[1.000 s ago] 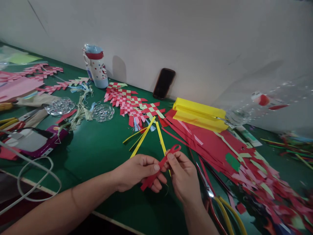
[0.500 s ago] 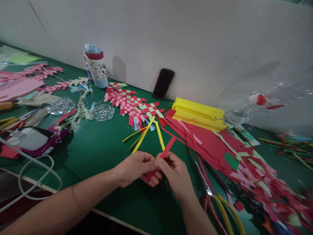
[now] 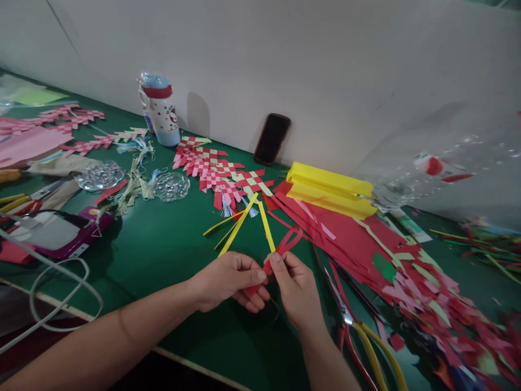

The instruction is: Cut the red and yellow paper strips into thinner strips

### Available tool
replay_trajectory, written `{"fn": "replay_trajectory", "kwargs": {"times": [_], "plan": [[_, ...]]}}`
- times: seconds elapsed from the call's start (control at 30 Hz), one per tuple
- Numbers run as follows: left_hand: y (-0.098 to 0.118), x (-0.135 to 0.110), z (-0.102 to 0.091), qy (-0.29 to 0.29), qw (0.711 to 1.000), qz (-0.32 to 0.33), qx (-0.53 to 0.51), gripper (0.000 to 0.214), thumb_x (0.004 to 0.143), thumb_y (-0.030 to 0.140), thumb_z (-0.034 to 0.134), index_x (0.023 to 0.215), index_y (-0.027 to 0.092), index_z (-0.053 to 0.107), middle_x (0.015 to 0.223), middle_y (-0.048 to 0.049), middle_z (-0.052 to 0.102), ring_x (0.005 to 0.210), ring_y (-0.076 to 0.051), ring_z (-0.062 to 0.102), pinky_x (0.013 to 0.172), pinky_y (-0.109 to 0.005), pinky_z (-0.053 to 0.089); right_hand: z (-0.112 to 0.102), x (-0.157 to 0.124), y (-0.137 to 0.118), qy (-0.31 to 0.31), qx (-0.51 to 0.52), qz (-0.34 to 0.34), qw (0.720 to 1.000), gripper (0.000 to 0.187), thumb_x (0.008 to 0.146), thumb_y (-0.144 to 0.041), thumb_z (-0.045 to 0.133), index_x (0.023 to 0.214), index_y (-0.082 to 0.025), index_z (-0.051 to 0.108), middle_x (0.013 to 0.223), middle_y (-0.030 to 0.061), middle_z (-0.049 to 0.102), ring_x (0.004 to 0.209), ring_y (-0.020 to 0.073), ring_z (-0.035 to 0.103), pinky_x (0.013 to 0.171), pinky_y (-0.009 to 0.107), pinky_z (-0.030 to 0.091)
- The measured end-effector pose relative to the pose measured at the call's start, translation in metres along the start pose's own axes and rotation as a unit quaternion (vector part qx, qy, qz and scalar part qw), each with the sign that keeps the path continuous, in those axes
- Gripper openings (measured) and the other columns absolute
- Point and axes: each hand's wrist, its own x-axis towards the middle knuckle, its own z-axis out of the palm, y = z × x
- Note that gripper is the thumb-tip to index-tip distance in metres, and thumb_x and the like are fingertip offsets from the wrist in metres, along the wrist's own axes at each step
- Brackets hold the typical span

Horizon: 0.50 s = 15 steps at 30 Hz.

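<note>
Between my two hands is a red paper strip point(image 3: 290, 243), its far end opened into narrow loops. My left hand point(image 3: 234, 279) pinches the near part between thumb and fingers, and my right hand point(image 3: 293, 285) grips it just below the loops. Right behind my hands lie yellow paper strips point(image 3: 240, 222) on the green table point(image 3: 179, 233). Farther back rests a group of woven red, pink and pale green paper pieces point(image 3: 215, 168) with light blue tassels. To the right of my right hand are scissors point(image 3: 345, 320) with yellow handles.
A phone point(image 3: 272, 138) leans on the wall beside folded yellow paper point(image 3: 331, 190). Red sheets point(image 3: 350, 239) and paper scraps point(image 3: 443, 320) cover the right. At left stand a bottle point(image 3: 160, 111), bead dishes point(image 3: 171, 187) and a purple device point(image 3: 77, 233) with a white cable.
The far end of the red strip has spread from one flat band into open loops. My right hand has shifted slightly along it, while my left hand stays in place.
</note>
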Motion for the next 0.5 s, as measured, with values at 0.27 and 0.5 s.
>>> {"fn": "replay_trajectory", "kwargs": {"times": [0.27, 0.5], "plan": [[0.0026, -0.0004, -0.0003, -0.007, 1.000, -0.003, 0.007, 0.050, 0.057, 0.052, 0.084, 0.074, 0.012, 0.060, 0.069, -0.0041, 0.071, 0.055, -0.010, 0.066, 0.056, -0.023, 0.054, 0.0011, 0.0001, -0.0043, 0.012, -0.026, -0.009, 1.000, 0.042, 0.088, -0.054, 0.055, 0.065, -0.019, 0.055, 0.059, -0.0030, 0.049, 0.057, 0.0112, 0.042, 0.054, 0.024, 0.037], [0.0014, -0.0004, -0.0020, -0.027, 0.999, 0.000, 0.033, 0.049, 0.059, 0.053, 0.082, 0.073, 0.013, 0.059, 0.067, -0.0026, 0.070, 0.050, -0.008, 0.061, 0.052, -0.022, 0.050, -0.0013, 0.0023, -0.0019, 0.017, 0.071, 0.017, 0.997, 0.032, 0.083, -0.052, 0.064, 0.085, -0.020, 0.062, 0.067, -0.0020, 0.057, 0.060, 0.0120, 0.049, 0.057, 0.024, 0.042]]}}
